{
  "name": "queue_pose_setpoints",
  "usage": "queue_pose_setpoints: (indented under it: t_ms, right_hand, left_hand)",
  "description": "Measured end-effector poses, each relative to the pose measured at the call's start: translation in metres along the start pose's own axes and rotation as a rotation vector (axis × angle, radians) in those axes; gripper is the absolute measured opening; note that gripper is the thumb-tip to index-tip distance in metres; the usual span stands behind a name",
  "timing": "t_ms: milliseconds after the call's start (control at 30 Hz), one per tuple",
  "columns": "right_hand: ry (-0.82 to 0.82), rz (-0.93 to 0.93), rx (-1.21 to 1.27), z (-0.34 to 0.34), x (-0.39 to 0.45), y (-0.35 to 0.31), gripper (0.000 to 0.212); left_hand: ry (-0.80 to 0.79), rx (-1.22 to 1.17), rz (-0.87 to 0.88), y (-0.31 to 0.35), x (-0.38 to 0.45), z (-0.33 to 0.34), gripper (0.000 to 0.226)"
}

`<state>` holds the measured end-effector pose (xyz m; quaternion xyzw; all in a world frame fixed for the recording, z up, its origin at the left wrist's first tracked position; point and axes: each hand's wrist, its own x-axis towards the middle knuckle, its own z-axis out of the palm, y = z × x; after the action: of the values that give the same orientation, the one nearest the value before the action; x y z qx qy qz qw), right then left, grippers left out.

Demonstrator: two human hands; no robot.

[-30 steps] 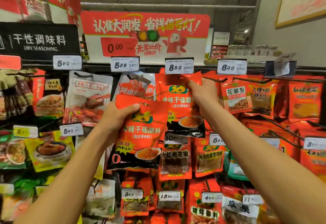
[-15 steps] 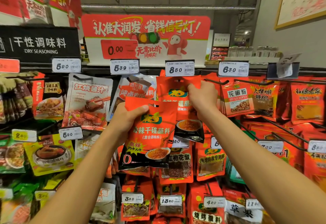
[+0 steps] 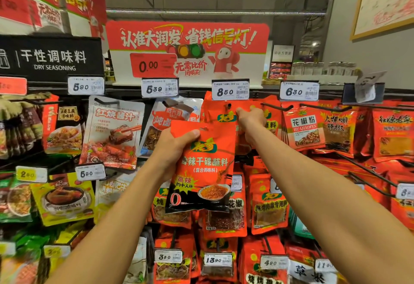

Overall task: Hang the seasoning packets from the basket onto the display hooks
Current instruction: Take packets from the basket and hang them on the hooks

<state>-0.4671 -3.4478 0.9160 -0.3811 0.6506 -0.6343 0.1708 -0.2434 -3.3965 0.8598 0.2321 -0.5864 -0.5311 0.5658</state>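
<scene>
Left hand point(image 3: 172, 147) grips a red packet point(image 3: 201, 167); right hand point(image 3: 252, 120) seemingly pinches the hung packets point(image 3: 220, 113).

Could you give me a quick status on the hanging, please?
Left hand grips spare packet. Right hand holds hung packet at hook. Nothing blocking.
</scene>
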Motion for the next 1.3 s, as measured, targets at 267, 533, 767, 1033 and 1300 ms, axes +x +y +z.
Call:
queue_pose_setpoints:
  t_ms: [267, 533, 767, 1033, 1300]
  right_hand:
    - [-0.15, -0.175, 0.449, -0.056, -0.031, 0.016, 0.021]
    - [-0.267, -0.249, 0.36, -0.049, -0.043, 0.003, 0.016]
    - [-0.135, -0.176, 0.142, -0.034, -0.027, 0.011, 0.037]
    - [-0.347, -0.173, 0.271, -0.049, -0.04, 0.053, 0.012]
    - [-0.122, -0.13, 0.096, -0.001, 0.004, 0.044, 0.019]
  left_hand:
    - [0.003, -0.075, 0.009, -0.003, 0.037, 0.045, 0.011]
    - [0.112, -0.068, -0.075, -0.001, 0.073, 0.069, 0.013]
    - [0.182, 0.006, -0.153, -0.004, 0.081, 0.071, 0.019]
    - [0.136, 0.086, -0.067, -0.031, 0.059, 0.041, 0.015]
    - [0.282, 0.161, -0.14, -0.049, 0.121, 0.043, 0.022]
